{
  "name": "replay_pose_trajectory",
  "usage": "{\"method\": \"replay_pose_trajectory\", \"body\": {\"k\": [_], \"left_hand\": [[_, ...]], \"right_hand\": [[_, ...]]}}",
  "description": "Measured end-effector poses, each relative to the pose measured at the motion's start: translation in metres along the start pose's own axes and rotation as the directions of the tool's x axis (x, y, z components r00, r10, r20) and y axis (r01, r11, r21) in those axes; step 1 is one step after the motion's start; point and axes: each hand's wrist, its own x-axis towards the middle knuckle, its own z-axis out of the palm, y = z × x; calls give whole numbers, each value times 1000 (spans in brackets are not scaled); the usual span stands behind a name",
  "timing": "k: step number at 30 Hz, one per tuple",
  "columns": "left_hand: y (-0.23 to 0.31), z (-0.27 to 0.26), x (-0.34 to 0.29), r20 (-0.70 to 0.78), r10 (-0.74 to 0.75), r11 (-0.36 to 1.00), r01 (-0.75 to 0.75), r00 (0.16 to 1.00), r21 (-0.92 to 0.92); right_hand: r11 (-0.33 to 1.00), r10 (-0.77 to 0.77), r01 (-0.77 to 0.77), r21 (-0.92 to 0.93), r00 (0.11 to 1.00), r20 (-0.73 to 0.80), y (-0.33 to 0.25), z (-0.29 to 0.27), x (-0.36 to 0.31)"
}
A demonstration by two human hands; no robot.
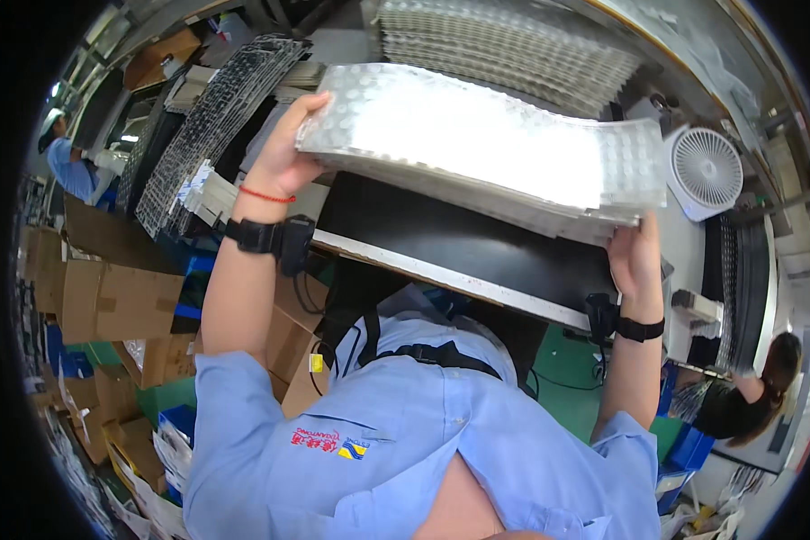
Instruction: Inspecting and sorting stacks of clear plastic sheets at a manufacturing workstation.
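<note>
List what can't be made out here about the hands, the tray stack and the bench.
- Left hand, head view: fingertips hidden behind the stack of clear dimpled trays.
- Right hand: fingers hidden under the stack's end.
- Stack: glare washes out the top; tray count and contents unreadable.
- Black bench top: far part covered by the stack.
- White fan: base hidden.

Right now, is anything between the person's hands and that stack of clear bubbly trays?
Nothing visible. The left hand grips one end of the stack of clear blister trays and the right hand the other, holding it above the black worktable.
</note>
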Motion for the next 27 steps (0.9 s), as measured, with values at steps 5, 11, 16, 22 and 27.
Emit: {"method": "replay_pose_trajectory", "body": {"k": [5, 11, 16, 22, 27], "left_hand": [[-12, 7, 14, -32, -60, 998, 61, 998, 24], [-44, 22, 16, -85, 511, 837, -472, 856, 276], [-46, 19, 34, -72, 600, 785, -569, 797, 243], [-58, 13, 32, 60, 769, 553, -710, 636, 437], [-54, 16, 40, -31, 725, 558, -561, 688, 611]], "right_hand": [[999, -9, 5, -43, 995, -97, 2, -25, -10], [867, -483, 458, -198, 870, -100, -18, 0, -13], [707, -637, 642, -297, 760, 127, -9, 23, -10], [592, -792, 721, -360, 602, -99, 5, 33, -4], [662, -666, 620, -422, 744, 49, 5, 22, -2]]}}
